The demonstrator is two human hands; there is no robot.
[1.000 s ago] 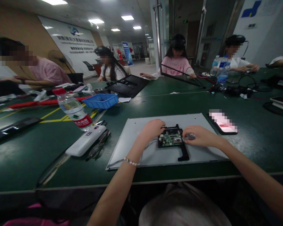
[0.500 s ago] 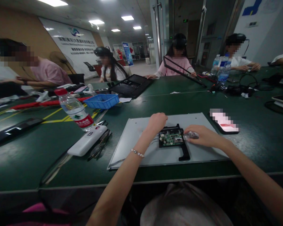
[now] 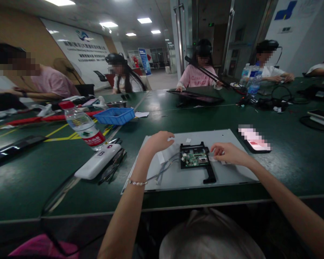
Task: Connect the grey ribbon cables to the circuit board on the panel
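A green circuit board sits in a black plastic frame on a light grey flat panel. Grey cables run from the board's left side across the panel. My left hand hovers over the panel's left part, fingers loosely apart and nothing seen in them; a white strip lies just below it. To the right of the frame is my right hand, fingers curled together. Something pale shows by its fingertips, too small to name. A small white scrap lies behind the frame.
Left of the panel are a white power bank, glasses and a water bottle. A blue tray stands behind them. A phone lies to the right. Across the table a person handles a dark screen.
My left hand has moved left, away from the frame, uncovering the cables and white strip. My right hand's fingers have curled up. Across the table, the dark panel has shifted right.
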